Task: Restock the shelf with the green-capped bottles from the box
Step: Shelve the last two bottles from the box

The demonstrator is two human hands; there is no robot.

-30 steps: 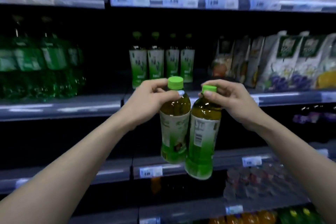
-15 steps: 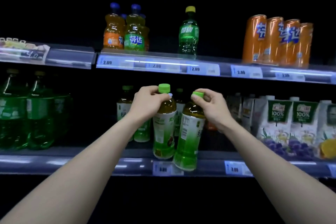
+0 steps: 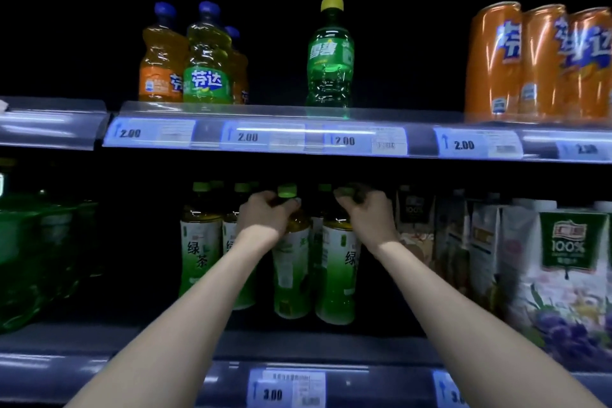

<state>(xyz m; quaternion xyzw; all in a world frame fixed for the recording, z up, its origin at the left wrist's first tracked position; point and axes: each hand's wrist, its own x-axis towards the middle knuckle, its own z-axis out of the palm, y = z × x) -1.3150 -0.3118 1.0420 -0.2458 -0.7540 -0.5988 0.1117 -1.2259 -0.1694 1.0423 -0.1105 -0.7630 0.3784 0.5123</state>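
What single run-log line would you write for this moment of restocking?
left hand: grips green-capped tea bottle by neck | right hand: grips second green-capped tea bottle | both over lower shelf | release: not yet

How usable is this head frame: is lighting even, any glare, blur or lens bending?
Head view: lighting uneven, black above the top shelf; glare streaks the price strip; the right hand is motion-blurred over its bottle's cap, the left hand sharper; large green bottles at left are dim and soft; shelf lines bow from wide-angle distortion.

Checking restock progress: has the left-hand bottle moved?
Yes. The left-hand bottle went forward into the shelf, now beside the stocked green tea bottles.
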